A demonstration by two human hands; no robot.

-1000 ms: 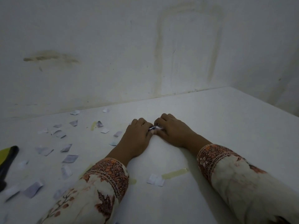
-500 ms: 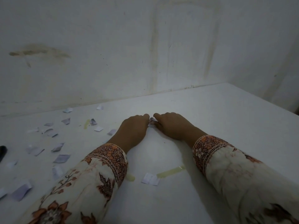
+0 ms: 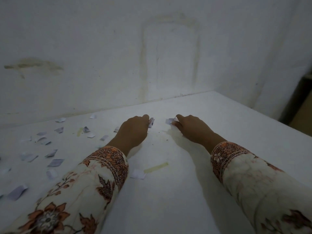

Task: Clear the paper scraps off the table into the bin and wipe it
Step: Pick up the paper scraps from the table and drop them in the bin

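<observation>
Stained white wall backed a white table in dim light. Little of the job looked done: paper scraps littered the table's left side, one more scrap lay near the person beside a strip of tape, and no bin or cloth was in sight. The left hand pinched a scrap at its fingertips, and the right hand pinched another. Half a second before, the hands had met over one piece; now they sat apart, apparently having torn it.
</observation>
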